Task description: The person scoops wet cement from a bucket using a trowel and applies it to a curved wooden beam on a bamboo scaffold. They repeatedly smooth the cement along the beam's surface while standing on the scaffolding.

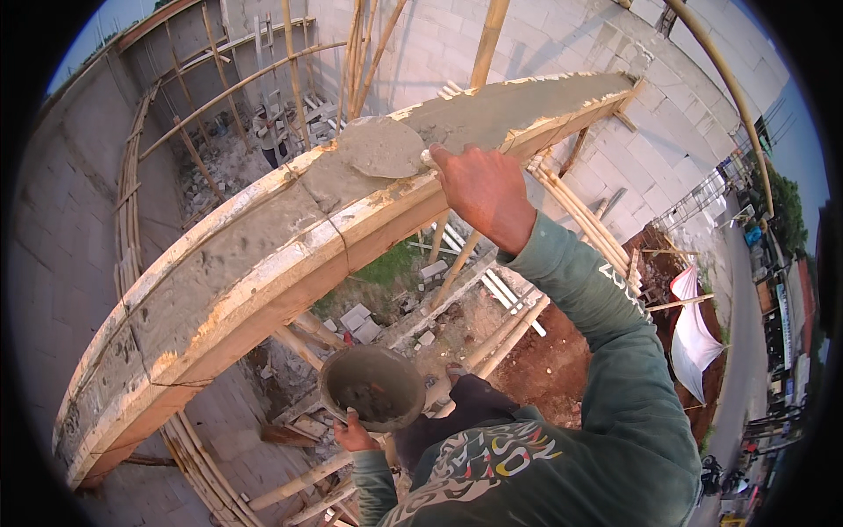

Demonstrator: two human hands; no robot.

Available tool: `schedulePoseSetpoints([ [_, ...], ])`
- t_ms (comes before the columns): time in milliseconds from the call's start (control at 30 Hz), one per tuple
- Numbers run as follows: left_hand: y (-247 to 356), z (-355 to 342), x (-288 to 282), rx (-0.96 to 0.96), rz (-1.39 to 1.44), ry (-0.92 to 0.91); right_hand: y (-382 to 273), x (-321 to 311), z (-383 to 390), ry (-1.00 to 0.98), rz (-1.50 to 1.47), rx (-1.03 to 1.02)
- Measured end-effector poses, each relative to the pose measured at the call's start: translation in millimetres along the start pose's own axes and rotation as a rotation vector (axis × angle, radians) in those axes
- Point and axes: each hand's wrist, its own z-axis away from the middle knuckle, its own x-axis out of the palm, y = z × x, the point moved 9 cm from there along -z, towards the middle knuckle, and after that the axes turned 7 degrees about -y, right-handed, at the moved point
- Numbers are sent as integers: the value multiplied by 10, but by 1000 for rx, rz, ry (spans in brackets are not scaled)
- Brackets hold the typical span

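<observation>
My right hand (483,189) is closed round the pale handle of a trowel (384,147). The trowel's rounded blade, coated in grey mortar, lies on the wet concrete (509,104) that fills a long wooden beam form (290,241). Wire ties cross this form in several places. Lower down, my left hand (356,432) grips the near rim of a round bucket (402,373), its fingers over the edge. Some wet grey mortar sits in the bottom of the bucket, which hangs below the form's near board.
Bamboo poles (487,44) rise beyond the form, and more poles (303,479) run below me. Far down lie rubble blocks (360,323) and red soil (553,351). A block wall (650,149) meets the form's far end. Another person (268,136) stands below at upper left.
</observation>
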Motion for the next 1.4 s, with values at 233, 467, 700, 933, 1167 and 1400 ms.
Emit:
schedulePoseSetpoints([
  [233,-98,-67,-14,27,-8,-23,980,195,-689,-40,116,106],
  [467,-281,-39,-104,43,-5,3,802,583,-878,-60,28,-81],
  [700,-309,35,-80,22,63,-8,-497,189,-606,31,-67,-385],
  [933,-287,67,-163,43,122,-25,-279,-218,-282,47,-62,-305],
  [1167,-286,-52,-217,0,10,43,545,188,35,21,44,-107],
  [1400,-48,-32,-146,30,54,37,1953,744,-443,-267,57,343],
])
